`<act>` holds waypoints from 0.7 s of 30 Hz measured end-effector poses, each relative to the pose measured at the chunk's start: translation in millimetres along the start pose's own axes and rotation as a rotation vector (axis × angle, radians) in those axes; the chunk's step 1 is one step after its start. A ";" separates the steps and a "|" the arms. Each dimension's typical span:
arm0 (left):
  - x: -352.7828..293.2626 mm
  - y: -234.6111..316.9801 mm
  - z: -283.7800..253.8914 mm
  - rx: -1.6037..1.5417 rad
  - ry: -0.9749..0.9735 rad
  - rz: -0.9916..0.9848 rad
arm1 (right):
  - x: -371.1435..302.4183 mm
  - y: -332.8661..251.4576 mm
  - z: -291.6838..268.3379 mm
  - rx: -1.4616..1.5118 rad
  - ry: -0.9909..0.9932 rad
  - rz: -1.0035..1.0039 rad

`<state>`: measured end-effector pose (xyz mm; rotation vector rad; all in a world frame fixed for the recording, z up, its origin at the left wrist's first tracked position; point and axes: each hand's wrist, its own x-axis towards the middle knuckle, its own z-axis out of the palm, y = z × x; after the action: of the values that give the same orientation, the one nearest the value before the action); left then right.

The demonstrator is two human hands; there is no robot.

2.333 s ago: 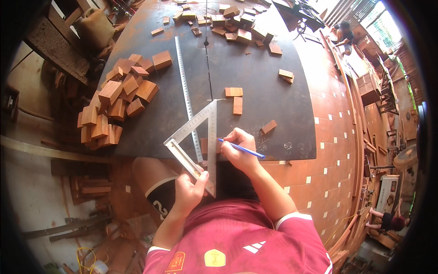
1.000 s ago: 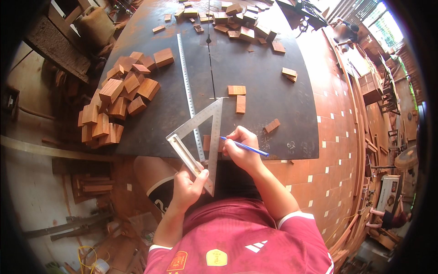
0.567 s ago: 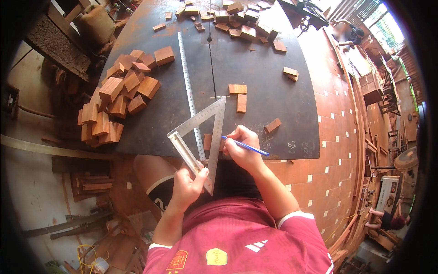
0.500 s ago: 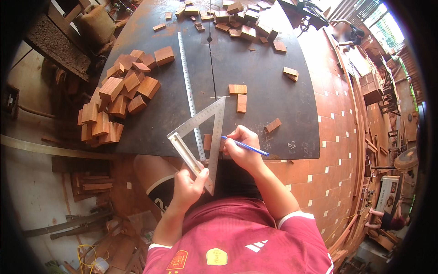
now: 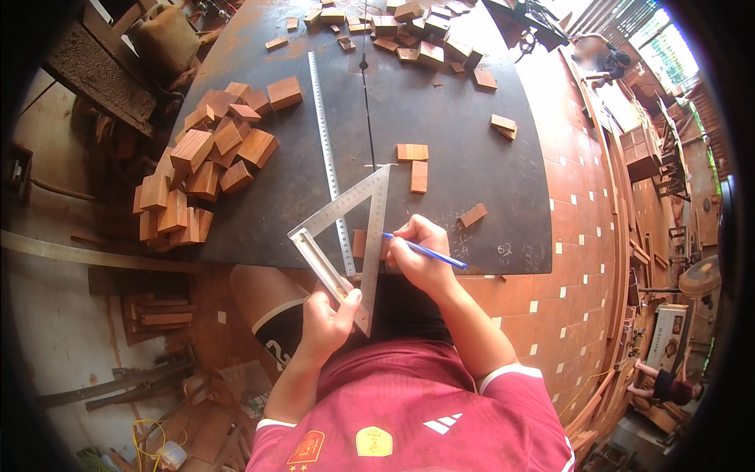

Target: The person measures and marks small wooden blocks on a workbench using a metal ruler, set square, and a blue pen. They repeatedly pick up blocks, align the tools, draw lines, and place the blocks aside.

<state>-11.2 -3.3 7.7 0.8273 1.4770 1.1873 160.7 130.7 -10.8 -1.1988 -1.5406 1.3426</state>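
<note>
My left hand grips the thick edge of a metal triangle square near its lower corner. Closed around a blue pen, my right hand sits at the square's right edge, and the pen's tip end points left toward that edge. Under the square lies a small wooden block at the table's near edge, partly hidden by the square. A long steel ruler runs up the table beneath the square. Two wooden blocks lie just beyond my right hand, and another small block rests to its right.
The dark tabletop carries a heap of wooden blocks at left and more scattered blocks at the far end. Chalk marks show near the right corner. People are in the background at right, beyond the tiled floor.
Almost nothing differs. Both hands keep their hold on the square and the pen, while the view shifts very slightly.
</note>
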 end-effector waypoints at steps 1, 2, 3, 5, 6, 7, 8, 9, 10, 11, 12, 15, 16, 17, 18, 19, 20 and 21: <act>-0.2 0.5 0.0 0.005 0.001 -0.002 | 0.3 -1.5 -0.3 -0.015 0.003 0.000; -0.5 1.6 0.2 0.009 0.001 -0.003 | 0.7 -5.1 -0.4 -0.035 0.010 -0.012; -0.7 2.0 0.3 0.014 0.003 -0.004 | 1.1 -10.5 -0.2 -0.055 0.015 -0.025; -1.0 1.2 1.3 -0.007 0.014 0.010 | 0.3 -18.2 0.1 -0.086 0.020 -0.050; -0.9 1.0 1.6 -0.017 0.019 0.018 | -1.2 -21.0 0.3 -0.098 0.020 -0.063; -1.0 2.2 1.6 -0.012 0.019 0.016 | -2.9 -23.1 0.7 -0.110 0.020 -0.076; -1.0 4.2 1.4 -0.007 0.020 0.013 | -5.0 -24.8 0.7 -0.110 0.009 -0.059; -0.8 5.4 1.6 -0.002 0.020 0.010 | -7.4 -26.3 -0.1 -0.111 -0.001 -0.042; -0.6 5.2 1.5 -0.003 0.019 0.012 | -8.5 -27.0 -1.0 -0.112 -0.012 -0.026; -0.4 4.7 1.2 -0.004 0.018 0.013 | -7.8 -25.6 -1.7 -0.118 -0.017 -0.012; -0.6 4.2 0.8 -0.004 0.015 0.013 | -6.8 -24.7 -0.7 -0.100 0.010 -0.029; -0.2 5.1 0.1 0.020 0.010 0.005 | 0.9 -17.2 1.5 0.020 0.046 -0.013; -0.2 5.0 0.0 0.024 0.010 -0.003 | 2.0 -15.9 1.2 0.014 0.046 -0.019; -0.2 4.8 0.3 0.028 0.009 -0.011 | 2.6 -15.0 0.9 0.007 0.046 -0.024; 0.0 4.6 0.5 0.032 0.010 -0.017 | 3.4 -14.8 0.5 0.001 0.044 -0.032; -0.1 3.8 0.4 0.036 0.006 -0.002 | 1.7 -15.8 -0.5 -0.043 0.025 -0.038; -0.1 2.4 0.3 0.041 0.000 0.013 | -2.8 -18.5 -1.6 -0.088 0.006 -0.045; 0.2 0.8 0.7 0.043 -0.006 0.029 | -7.8 -23.0 -2.8 -0.136 -0.013 -0.053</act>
<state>-10.6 -2.7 8.4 0.8839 1.4947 1.1772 161.6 123.7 12.6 -1.2253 -1.6835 1.2298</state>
